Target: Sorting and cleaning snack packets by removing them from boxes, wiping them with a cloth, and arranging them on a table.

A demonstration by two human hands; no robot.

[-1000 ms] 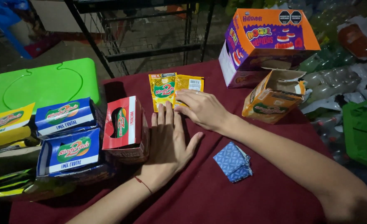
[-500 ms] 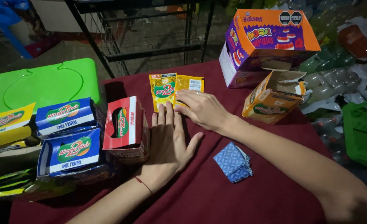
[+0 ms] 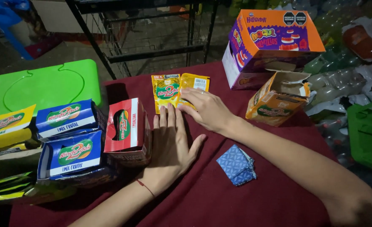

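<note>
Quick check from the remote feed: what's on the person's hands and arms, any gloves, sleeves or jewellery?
No gloves or sleeves show: both forearms are bare. The left hand has a thin red string bracelet at the wrist. The right hand shows no rings, watch or bands.

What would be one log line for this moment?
left hand: flat on cloth, beside red box | right hand: on yellow sachets | blue packet: apart

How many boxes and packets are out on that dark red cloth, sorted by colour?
Blue cardboard boxes: 2
Red cardboard box: 1
Orange-and-purple cardboard box: 1
Orange-yellow opened cardboard box: 1
Yellow foil packets: 2
Blue folded patterned cloth: 1
Total: 8
The right hand touches the packets; the left hand lies flat beside the red box.
</note>
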